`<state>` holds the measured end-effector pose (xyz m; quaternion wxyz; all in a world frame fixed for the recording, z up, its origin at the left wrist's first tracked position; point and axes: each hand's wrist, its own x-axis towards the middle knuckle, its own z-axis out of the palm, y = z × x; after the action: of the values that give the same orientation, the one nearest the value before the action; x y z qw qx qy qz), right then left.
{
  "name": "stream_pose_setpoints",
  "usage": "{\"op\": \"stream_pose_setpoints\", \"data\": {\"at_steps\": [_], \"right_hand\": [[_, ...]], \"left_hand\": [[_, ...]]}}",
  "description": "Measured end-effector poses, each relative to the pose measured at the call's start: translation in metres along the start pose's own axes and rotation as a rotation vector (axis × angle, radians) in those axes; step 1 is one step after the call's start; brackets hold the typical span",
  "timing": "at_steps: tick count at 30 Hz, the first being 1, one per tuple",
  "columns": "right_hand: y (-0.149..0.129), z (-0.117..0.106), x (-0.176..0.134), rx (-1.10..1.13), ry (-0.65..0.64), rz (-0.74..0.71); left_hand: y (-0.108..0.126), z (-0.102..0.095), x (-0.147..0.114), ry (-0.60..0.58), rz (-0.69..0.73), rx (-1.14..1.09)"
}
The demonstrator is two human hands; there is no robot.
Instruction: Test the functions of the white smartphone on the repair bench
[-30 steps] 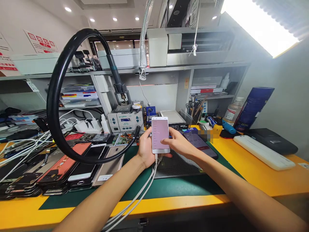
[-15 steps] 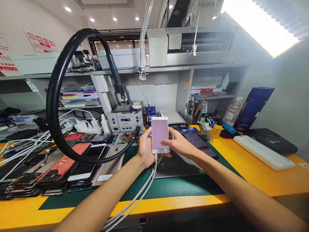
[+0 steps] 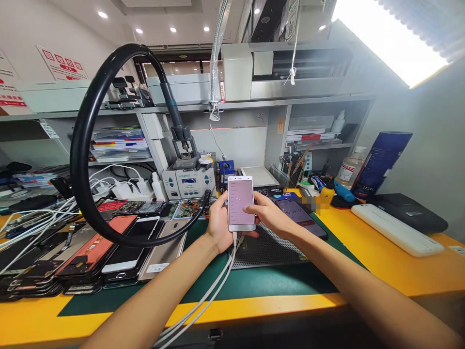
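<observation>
A white smartphone (image 3: 240, 203) is held upright above the bench, its lit pinkish screen showing a list of text lines too small to read. My left hand (image 3: 219, 223) grips it along its left side and partly underneath. With the thumb on the lower right of the screen, my right hand (image 3: 271, 213) holds the right edge; some of the fingers are hidden behind the phone. White cables (image 3: 218, 286) run down from the phone's bottom end. Below lies a dark perforated plate (image 3: 269, 252) on a green mat (image 3: 254, 286).
Stacked phones and phone parts (image 3: 90, 252) cover the left side, under a looping black hose (image 3: 78, 160) from a soldering or hot-air station (image 3: 191, 182). A dark phone (image 3: 301, 218) showing a timer lies right. Beyond it are a white elongated case (image 3: 395, 229) and a bottle (image 3: 352, 167).
My right thumb has shifted slightly up the screen. The timer on the dark phone has advanced. Both hands keep their hold on the white smartphone.
</observation>
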<state>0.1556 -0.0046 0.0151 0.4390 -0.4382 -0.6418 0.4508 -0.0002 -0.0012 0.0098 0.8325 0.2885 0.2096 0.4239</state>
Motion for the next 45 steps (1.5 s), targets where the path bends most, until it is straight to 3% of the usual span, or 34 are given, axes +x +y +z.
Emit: {"op": "stream_pose_setpoints", "data": {"at_steps": [34, 45], "right_hand": [[-0.0021, 0.0035, 0.0006, 0.049, 0.048, 0.035], [0.0006, 0.0012, 0.0018, 0.106, 0.034, 0.034]], "left_hand": [[-0.0004, -0.0004, -0.0008, -0.071, -0.003, -0.02], [-0.001, 0.0001, -0.0009, -0.032, 0.003, 0.008]]}}
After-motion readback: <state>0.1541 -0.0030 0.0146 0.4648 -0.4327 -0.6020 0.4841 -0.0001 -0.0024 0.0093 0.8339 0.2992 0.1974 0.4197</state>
